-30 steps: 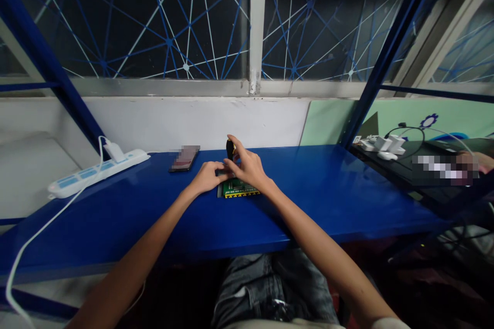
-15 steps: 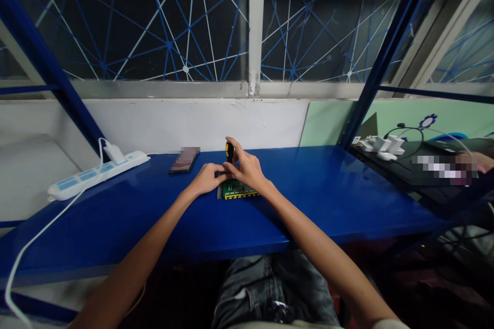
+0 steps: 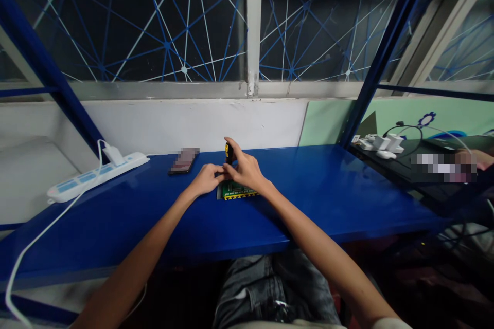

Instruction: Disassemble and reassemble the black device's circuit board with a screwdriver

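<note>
One black-and-yellow tool handle: in the head view, it stands nearly upright in the right hand, over a green circuit board with a yellow-and-black front edge.
Right hand: wrapped around the handle, one finger stretched up towards its top end; such a hold probably lets that finger press down while the others steer.
Left hand: reaches over the board's left side, its fingertips meeting the right hand; likely there to steady the board or guide the tool's lower end. Whether it pinches anything, I cannot tell.
Green board: lies flat on the glossy blue desk, between the forearms, a spot that seems chosen so both hands work straight ahead of the body.
Dark phone-like slab: rests behind the left hand, apart from the board, presumably out of the way.
Long white power strip with blue socket faces: sits by the desk's left end, perhaps to keep its cord clear of the arms.
Hidden parts: fingers cover the tool's lower end and much of the board, so contact between the two cannot be seen.
Right edge: another person's hand is cut off by the frame; blurring masks what lies beside it.
</note>
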Available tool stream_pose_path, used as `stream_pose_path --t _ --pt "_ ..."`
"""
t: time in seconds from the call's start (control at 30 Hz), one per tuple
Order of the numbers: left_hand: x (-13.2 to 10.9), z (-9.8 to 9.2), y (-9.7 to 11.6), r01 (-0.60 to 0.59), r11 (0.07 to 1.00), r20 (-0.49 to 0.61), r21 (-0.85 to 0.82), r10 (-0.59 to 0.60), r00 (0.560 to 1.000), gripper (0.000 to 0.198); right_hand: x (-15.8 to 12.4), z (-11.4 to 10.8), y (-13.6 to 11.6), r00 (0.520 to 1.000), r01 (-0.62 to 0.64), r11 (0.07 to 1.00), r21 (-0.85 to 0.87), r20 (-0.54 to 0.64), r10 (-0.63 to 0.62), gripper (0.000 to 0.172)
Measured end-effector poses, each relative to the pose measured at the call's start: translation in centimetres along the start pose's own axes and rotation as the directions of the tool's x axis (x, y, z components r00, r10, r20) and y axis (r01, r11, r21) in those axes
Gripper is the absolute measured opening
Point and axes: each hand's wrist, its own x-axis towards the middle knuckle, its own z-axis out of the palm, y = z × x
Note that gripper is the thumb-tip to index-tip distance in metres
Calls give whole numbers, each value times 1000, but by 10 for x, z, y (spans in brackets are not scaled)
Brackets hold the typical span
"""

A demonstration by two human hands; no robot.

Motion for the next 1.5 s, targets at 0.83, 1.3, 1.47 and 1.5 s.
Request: stream_pose_path --t 0.83,1.3,1.47,1.5 --pt "-1 0 -2 28 1000 -34 1 -28 999 20 0 3 3 1000 3 999 -32 5 -3 75" --pt "0 -3 2 15 998 -46 -64 -18 999 20 -3 -1 -1 1000 29 998 -64 -10 -30 67" --pt "-1 -2 1 36 994 -20 -106 -39 999 22 -3 -1 1 999 32 998 -59 -18 -33 67" --pt "-1 -1 0 36 994 -30 -103 -39 999 22 -3 0 1 999 26 998 -59 -21 -28 67"
